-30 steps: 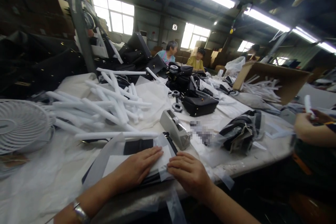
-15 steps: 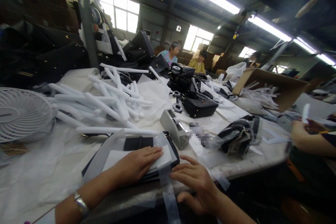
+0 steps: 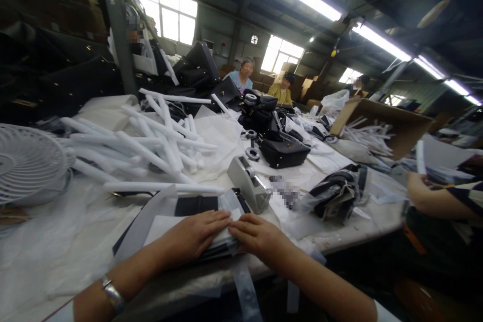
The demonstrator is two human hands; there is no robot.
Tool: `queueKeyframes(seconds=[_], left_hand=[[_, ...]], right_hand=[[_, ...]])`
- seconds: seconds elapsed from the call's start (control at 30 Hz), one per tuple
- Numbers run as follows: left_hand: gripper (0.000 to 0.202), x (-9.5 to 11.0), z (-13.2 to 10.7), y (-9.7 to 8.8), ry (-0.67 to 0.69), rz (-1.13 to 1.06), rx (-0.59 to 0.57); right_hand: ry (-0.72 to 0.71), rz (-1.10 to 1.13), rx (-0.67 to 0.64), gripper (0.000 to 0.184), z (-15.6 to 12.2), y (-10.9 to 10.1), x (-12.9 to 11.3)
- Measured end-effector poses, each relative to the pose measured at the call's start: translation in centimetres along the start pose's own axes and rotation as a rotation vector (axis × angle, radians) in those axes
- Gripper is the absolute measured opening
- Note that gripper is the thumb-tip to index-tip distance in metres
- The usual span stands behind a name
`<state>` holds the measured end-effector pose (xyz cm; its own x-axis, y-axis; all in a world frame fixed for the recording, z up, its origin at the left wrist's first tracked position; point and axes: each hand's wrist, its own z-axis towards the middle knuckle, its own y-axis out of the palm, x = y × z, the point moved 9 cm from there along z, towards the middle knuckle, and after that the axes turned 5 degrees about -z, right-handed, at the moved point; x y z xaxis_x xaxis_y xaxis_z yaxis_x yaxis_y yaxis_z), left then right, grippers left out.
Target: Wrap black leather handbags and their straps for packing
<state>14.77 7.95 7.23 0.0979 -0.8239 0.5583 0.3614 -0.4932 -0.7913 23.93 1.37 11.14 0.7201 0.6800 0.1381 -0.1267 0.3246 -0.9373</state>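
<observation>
My left hand (image 3: 194, 235) lies flat, palm down, on a black bag wrapped in white paper and clear film (image 3: 188, 211) at the table's near edge. My right hand (image 3: 254, 235) presses on the bag's right end, fingertips meeting those of the left. A strip of clear tape (image 3: 245, 289) hangs from the bag over the table edge. A grey tape dispenser (image 3: 249, 183) stands just behind my right hand. A silver bracelet (image 3: 111, 293) is on my left wrist.
A pile of white rolled paper tubes (image 3: 151, 148) and a white fan (image 3: 28, 163) lie to the left. Black bags (image 3: 285, 151), a wrapped bag (image 3: 339, 193) and an open cardboard box (image 3: 392, 118) fill the right. A co-worker's hand (image 3: 418, 186) holds a white tube; other people sit at the far end.
My right hand, lifted off the table edge half a second ago, has moved left and come down onto the bag's right end beside my left hand.
</observation>
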Motion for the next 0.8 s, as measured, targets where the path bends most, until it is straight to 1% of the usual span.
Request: queueKeyframes(seconds=[0.1, 0.2, 0.27, 0.37, 0.43, 0.5, 0.53, 0.67, 0.73, 0.8], left_hand=[[0.056, 0.1, 0.1, -0.2, 0.009, -0.014, 0.014], [0.056, 0.0, 0.1, -0.3, 0.018, -0.017, 0.019], [0.055, -0.2, 0.1, -0.4, 0.008, -0.020, 0.043], [0.047, -0.2, 0.1, -0.7, 0.004, 0.002, 0.083], [0.040, 0.6, 0.1, -0.6, 0.053, 0.053, 0.079], [0.035, 1.4, 0.1, -0.4, 0.092, 0.100, 0.070], [0.034, 1.7, 0.2, -0.4, 0.077, 0.109, 0.072], [0.024, 1.6, 0.5, -0.7, -0.116, 0.085, 0.094], [0.020, 1.8, 0.4, -0.7, -0.171, 0.082, 0.111], [0.028, 2.1, 0.2, -0.3, -0.187, 0.100, 0.131]], right_hand=[[-0.027, -0.040, 0.002, 0.029, 0.3, -0.2, -0.5], [0.009, -0.061, 0.010, 0.017, 0.5, 0.4, -0.7], [0.062, -0.055, 0.043, 0.017, 0.3, 1.0, -0.6], [0.153, -0.079, 0.123, 0.024, -0.2, 1.3, -0.5], [0.186, -0.097, 0.138, 0.026, -0.4, 1.5, -0.5], [0.188, -0.103, 0.127, 0.027, -0.4, 1.7, -0.5], [0.185, -0.108, 0.122, 0.027, -0.4, 1.7, -0.6], [0.180, -0.133, 0.134, 0.028, -0.5, 1.5, -0.6], [0.185, -0.135, 0.152, 0.030, -0.5, 1.4, -0.6], [0.192, -0.133, 0.175, 0.030, -0.5, 1.5, -0.7]])
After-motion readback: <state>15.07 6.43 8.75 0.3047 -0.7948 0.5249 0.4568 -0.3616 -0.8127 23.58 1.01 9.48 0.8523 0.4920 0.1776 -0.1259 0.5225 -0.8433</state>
